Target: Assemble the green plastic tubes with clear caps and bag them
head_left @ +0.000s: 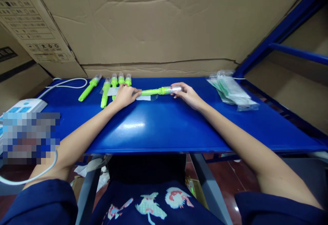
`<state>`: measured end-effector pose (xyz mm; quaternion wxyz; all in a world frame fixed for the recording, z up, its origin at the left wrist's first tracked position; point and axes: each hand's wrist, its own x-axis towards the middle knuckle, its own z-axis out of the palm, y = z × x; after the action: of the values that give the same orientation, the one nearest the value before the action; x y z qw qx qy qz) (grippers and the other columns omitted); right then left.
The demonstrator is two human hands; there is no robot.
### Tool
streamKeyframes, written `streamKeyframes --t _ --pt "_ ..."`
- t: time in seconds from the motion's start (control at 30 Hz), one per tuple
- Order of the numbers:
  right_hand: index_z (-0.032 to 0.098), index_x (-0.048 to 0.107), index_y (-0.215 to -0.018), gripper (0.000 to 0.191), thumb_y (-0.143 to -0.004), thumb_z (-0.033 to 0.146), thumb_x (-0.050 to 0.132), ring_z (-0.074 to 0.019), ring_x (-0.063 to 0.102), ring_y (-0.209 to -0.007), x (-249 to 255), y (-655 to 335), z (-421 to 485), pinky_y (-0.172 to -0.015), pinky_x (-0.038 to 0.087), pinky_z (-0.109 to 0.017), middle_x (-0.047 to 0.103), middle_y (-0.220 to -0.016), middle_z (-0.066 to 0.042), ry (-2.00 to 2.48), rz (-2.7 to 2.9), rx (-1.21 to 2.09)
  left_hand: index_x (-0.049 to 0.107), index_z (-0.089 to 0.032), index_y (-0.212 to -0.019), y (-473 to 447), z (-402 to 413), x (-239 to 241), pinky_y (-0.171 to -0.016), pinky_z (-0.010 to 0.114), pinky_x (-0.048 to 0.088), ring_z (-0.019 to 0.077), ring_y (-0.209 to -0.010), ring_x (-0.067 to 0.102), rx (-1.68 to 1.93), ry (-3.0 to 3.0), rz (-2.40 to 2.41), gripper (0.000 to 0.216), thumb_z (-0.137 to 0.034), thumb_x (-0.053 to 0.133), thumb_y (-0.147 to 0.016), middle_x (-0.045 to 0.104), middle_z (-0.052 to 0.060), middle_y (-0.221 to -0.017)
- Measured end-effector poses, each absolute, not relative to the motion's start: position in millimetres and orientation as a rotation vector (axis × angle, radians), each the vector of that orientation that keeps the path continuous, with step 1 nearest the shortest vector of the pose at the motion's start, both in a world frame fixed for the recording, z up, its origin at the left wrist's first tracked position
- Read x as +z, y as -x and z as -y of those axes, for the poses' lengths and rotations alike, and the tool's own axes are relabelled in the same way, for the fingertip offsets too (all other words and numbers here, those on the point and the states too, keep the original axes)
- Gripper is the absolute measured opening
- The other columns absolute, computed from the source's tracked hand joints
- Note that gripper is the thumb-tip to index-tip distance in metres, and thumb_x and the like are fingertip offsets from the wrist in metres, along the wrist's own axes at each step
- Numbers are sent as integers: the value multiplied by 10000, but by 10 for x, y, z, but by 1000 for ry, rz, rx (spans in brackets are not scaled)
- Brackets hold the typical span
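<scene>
A bright green wand with a clear tube-like end (153, 91) lies level between my two hands. My left hand (125, 95) is closed on the end of its green handle. My right hand (188, 95) grips the clear end with thumb and fingers. Under the wand and my left hand is a clear plastic bag with a white strip (144, 98); whether my left fingers also pinch it, I cannot tell. Several similar green wands (105, 93) lie behind and left of my left hand, some partly covered by it.
A pile of flat clear bags with white and green contents (230, 88) lies on the blue table (153, 126) at the right. A white power strip (28, 107) with a cable sits at the left. Cardboard (153, 23) walls the back; a blue frame (279, 30) rises at the right.
</scene>
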<state>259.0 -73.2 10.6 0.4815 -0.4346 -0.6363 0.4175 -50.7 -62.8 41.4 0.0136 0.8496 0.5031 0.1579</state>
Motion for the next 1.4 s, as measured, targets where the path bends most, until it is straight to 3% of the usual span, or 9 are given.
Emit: streamKeyframes --t 0.23,0.4,0.53,0.77,0.87,1.07,1.23,1.4 --pt "263 521 -1076 565 -700 544 835 -220 720 -884 -4 -2533 691 -869 616 -415 705 -1014 -59 995 1597 1026 749 -225 -1204 515 618 400 -1147 502 345 282 -1199 678 523 -2693 -1477 346 -373 520 -991 734 64 -1260" --pt "225 541 -1018 538 -778 675 713 -199 677 -727 55 -2490 718 -619 551 -332 681 -854 -62 1082 1686 897 733 -225 -1237 497 618 382 -1131 492 351 287 -1190 681 517 -2728 -1462 378 -402 501 -996 735 74 -1259" --pt "200 628 -1061 431 -826 558 680 -173 609 -701 139 -2437 746 -637 490 -310 695 -908 -63 1162 1821 591 734 -222 -1240 498 626 392 -1104 499 374 297 -1165 691 499 -2757 -1471 395 -407 482 -999 746 91 -1231" --pt "193 650 -1074 356 -786 390 720 -185 610 -734 276 -2357 779 -682 464 -300 725 -973 -81 1243 2036 433 749 -251 -1205 521 604 381 -1076 488 389 283 -1139 702 508 -2821 -1454 370 -370 465 -1001 762 74 -1200" --pt "180 664 -1065 302 -830 368 682 -189 608 -717 386 -2340 800 -670 439 -296 726 -936 -90 1243 2207 343 718 -227 -1256 536 603 403 -1082 471 372 287 -1163 692 462 -2842 -1428 404 -406 446 -1016 751 95 -1226" --pt "165 695 -952 274 -947 384 531 -197 597 -687 600 -2291 823 -631 368 -290 714 -818 -89 1355 2344 242 436 -219 -1523 634 627 497 -1111 427 337 319 -1337 571 274 -2924 -1131 829 -624 671 -839 609 140 -1445" --pt "184 560 -617 479 -1002 439 430 -149 502 -558 650 -2271 798 -598 321 -287 574 -564 -27 1468 2166 370 389 -178 -1549 697 614 525 -1143 418 334 302 -1346 558 233 -2911 -1082 789 -399 667 -845 570 141 -1482" --pt "207 476 -545 580 -1021 535 416 -129 431 -482 565 -2307 732 -565 341 -285 484 -491 -14 1589 1885 695 320 -158 -1585 727 549 500 -1139 382 383 283 -1356 557 200 -2915 -1056 872 -127 596 -759 527 144 -1523"
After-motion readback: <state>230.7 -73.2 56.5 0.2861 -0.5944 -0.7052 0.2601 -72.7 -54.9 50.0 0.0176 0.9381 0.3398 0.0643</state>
